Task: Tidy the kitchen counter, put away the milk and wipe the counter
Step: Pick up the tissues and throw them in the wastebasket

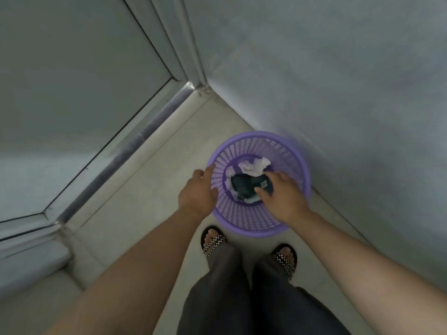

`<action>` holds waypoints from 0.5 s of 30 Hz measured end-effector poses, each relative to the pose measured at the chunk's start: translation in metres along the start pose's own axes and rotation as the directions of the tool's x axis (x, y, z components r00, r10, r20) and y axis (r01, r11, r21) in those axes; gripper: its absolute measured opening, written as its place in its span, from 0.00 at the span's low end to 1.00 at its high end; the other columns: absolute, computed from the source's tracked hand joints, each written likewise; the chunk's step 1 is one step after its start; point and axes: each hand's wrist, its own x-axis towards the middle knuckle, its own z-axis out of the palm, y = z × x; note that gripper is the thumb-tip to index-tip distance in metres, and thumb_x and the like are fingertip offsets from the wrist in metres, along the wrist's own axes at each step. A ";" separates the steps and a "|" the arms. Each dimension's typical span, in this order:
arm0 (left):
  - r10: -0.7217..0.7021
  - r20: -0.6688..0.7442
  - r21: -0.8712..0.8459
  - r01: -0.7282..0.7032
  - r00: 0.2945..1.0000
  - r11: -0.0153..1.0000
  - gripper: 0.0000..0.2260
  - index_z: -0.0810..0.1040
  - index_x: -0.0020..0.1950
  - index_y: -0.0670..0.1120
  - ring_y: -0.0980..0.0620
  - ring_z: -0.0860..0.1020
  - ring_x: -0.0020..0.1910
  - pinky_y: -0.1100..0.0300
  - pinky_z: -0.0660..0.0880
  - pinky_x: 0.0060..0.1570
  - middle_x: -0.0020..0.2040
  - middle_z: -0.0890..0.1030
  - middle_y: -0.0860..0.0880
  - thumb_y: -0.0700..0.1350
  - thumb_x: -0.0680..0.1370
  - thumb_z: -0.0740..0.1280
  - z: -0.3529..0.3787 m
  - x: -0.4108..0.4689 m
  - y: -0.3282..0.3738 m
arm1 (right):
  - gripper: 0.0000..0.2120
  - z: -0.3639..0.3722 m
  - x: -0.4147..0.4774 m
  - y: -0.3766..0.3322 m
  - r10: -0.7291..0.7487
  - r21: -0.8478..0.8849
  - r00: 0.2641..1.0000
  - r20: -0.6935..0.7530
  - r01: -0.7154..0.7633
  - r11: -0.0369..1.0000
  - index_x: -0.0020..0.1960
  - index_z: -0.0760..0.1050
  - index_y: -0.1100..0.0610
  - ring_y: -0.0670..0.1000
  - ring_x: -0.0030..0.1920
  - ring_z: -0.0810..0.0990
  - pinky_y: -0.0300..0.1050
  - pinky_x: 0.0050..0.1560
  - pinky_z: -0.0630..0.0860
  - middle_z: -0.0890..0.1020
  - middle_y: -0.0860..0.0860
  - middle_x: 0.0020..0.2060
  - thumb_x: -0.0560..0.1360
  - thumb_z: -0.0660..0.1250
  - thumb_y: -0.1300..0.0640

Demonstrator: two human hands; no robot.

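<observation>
A pale tiled floor meets a grey wall and a metal-framed door in a corner, where a round purple plastic lattice wastebasket stands at centre frame just beside the wall. Inside it lie crumpled white paper and a dark green wrapper. The left hand rests loosely curled at the basket's left rim, grip released, while the right hand hovers over the opening, fingers spread, grasping nothing.
</observation>
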 end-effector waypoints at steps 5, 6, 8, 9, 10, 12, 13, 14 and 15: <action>-0.018 0.025 0.007 0.018 1.000 1.000 0.29 0.54 0.75 0.52 0.41 0.72 0.60 0.49 0.74 0.54 0.65 0.69 0.41 0.51 0.77 0.62 -0.038 -0.028 0.008 | 0.24 -0.038 -0.039 -0.009 0.010 0.038 1.000 -0.024 -0.009 0.999 0.67 0.68 0.58 0.59 0.61 0.72 0.49 0.59 0.71 0.73 0.59 0.63 0.76 0.62 0.45; -0.019 0.031 0.010 0.019 0.999 1.000 0.29 0.54 0.75 0.51 0.41 0.72 0.61 0.49 0.73 0.55 0.66 0.69 0.41 0.52 0.77 0.62 -0.051 -0.037 0.012 | 0.25 -0.050 -0.050 -0.016 0.014 0.037 0.999 -0.028 -0.013 0.999 0.67 0.68 0.57 0.59 0.61 0.72 0.48 0.59 0.71 0.73 0.59 0.63 0.76 0.61 0.45; -0.011 0.033 0.021 0.011 0.999 1.000 0.28 0.55 0.75 0.50 0.42 0.70 0.63 0.51 0.71 0.57 0.68 0.68 0.41 0.53 0.78 0.61 -0.081 -0.061 0.022 | 0.25 -0.077 -0.077 -0.033 0.015 0.033 0.999 -0.030 -0.014 0.999 0.68 0.68 0.58 0.58 0.63 0.72 0.48 0.61 0.71 0.73 0.58 0.64 0.76 0.61 0.44; -0.003 0.030 0.025 0.002 1.000 1.000 0.27 0.55 0.75 0.50 0.42 0.70 0.64 0.51 0.70 0.57 0.69 0.67 0.42 0.53 0.78 0.60 -0.098 -0.075 0.028 | 0.25 -0.091 -0.092 -0.044 0.013 0.042 1.000 -0.023 -0.012 0.999 0.68 0.67 0.58 0.58 0.64 0.71 0.49 0.61 0.70 0.72 0.58 0.65 0.76 0.60 0.44; 0.008 0.025 0.032 -0.009 1.000 0.999 0.27 0.56 0.75 0.50 0.43 0.70 0.64 0.51 0.70 0.58 0.70 0.67 0.42 0.54 0.78 0.59 -0.115 -0.091 0.034 | 0.25 -0.106 -0.109 -0.055 0.012 0.052 1.000 -0.016 -0.011 0.999 0.68 0.66 0.58 0.58 0.64 0.71 0.49 0.62 0.70 0.71 0.58 0.66 0.77 0.60 0.44; 0.032 0.015 0.036 -0.032 0.999 0.999 0.26 0.57 0.74 0.50 0.44 0.69 0.65 0.50 0.70 0.60 0.71 0.66 0.43 0.55 0.78 0.58 -0.152 -0.129 0.046 | 0.25 -0.136 -0.148 -0.079 -0.004 0.061 1.000 -0.020 0.005 0.998 0.68 0.67 0.57 0.58 0.63 0.71 0.49 0.60 0.71 0.72 0.57 0.65 0.77 0.59 0.44; 0.035 0.018 0.011 -0.036 0.999 0.999 0.26 0.57 0.74 0.50 0.45 0.69 0.65 0.50 0.70 0.61 0.71 0.66 0.44 0.54 0.78 0.58 -0.169 -0.150 0.051 | 0.24 -0.150 -0.169 -0.090 -0.017 0.068 1.000 -0.021 0.018 0.997 0.67 0.68 0.56 0.57 0.62 0.72 0.49 0.59 0.71 0.72 0.56 0.64 0.77 0.58 0.43; 0.038 0.020 -0.029 -0.037 0.999 0.999 0.25 0.59 0.74 0.49 0.45 0.69 0.66 0.49 0.69 0.62 0.70 0.67 0.43 0.55 0.78 0.58 -0.185 -0.172 0.057 | 0.24 -0.164 -0.190 -0.102 -0.029 0.083 0.999 -0.021 0.031 0.996 0.66 0.69 0.55 0.56 0.60 0.73 0.48 0.58 0.72 0.73 0.55 0.64 0.77 0.58 0.42; 0.043 0.016 -0.073 -0.041 0.999 0.996 0.25 0.60 0.73 0.49 0.45 0.69 0.65 0.50 0.69 0.62 0.70 0.68 0.43 0.55 0.78 0.58 -0.201 -0.194 0.064 | 0.23 -0.177 -0.212 -0.115 -0.040 0.105 0.999 -0.022 0.043 0.994 0.65 0.70 0.55 0.55 0.58 0.73 0.48 0.57 0.72 0.73 0.53 0.63 0.76 0.58 0.42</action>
